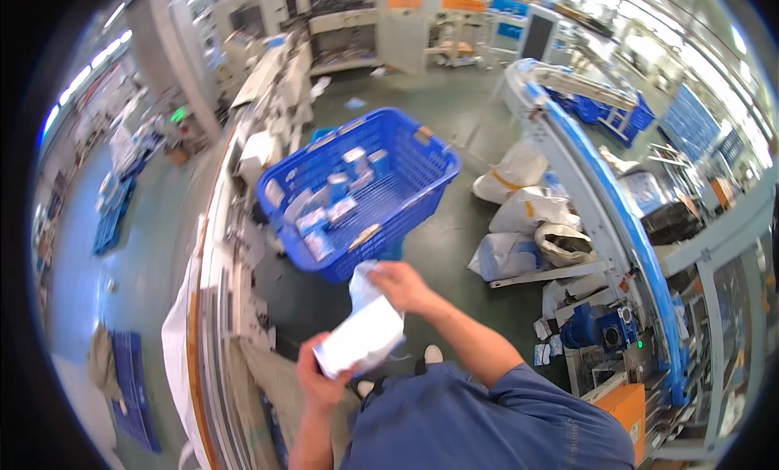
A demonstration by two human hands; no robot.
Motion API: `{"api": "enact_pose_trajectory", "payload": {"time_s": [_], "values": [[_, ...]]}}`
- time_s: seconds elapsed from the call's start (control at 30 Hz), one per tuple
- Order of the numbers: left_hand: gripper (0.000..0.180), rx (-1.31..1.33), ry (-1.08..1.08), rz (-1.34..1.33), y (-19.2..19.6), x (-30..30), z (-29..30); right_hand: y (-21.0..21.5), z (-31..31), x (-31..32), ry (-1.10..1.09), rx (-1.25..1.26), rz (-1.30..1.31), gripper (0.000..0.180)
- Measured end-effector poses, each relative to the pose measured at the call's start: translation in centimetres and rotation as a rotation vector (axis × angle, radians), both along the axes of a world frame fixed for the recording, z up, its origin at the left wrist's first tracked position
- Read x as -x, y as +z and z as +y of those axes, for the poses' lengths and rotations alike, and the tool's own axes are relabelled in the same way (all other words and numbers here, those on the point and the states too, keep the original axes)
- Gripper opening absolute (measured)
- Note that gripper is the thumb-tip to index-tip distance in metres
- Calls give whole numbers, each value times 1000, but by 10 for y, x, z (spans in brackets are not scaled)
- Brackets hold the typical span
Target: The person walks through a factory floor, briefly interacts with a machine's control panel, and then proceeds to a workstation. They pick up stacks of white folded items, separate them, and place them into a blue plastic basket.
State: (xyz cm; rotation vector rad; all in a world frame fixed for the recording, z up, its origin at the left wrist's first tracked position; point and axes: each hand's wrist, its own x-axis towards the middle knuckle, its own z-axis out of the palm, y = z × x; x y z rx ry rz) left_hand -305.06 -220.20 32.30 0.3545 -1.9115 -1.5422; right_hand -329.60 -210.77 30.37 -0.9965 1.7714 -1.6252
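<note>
In front of my body I hold a white box-shaped packet [361, 338] tilted up to the right. My left hand [323, 374] grips its lower left end, thumb on one side and fingers on the other. My right hand [400, 285] is closed on a pale blue, thin sheet or bag piece [363, 284] at the packet's upper end; whether the two are joined I cannot tell. Just beyond stands a blue perforated plastic basket [422, 196], with several small blue-and-white packs [339, 188] inside, mostly toward its left.
Machine frames [223, 251] line the left side. At the right runs a blue-edged conveyor [600, 170], with a blue motor [596, 326] below. Stuffed white sacks [527, 210] lie between it and the basket. A blue pallet [134, 389] stands far left.
</note>
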Motion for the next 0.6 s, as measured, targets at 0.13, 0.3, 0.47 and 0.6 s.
{"api": "enact_pose_trajectory", "payload": {"time_s": [0.13, 0.3, 0.47, 0.6], "values": [[45, -909, 219, 358, -13, 40, -16, -53, -1, -24, 104, -153, -269, 20], [56, -1406, 69, 421, -10, 63, 9, -66, -19, -103, 97, 96, 138, 46], [56, -1286, 27, 452, -8, 18, -9, -47, -32, 0, 311, -216, -496, 71], [55, -1036, 108, 357, -14, 2, -17, 19, -46, -27, 505, -42, -792, 87]]}}
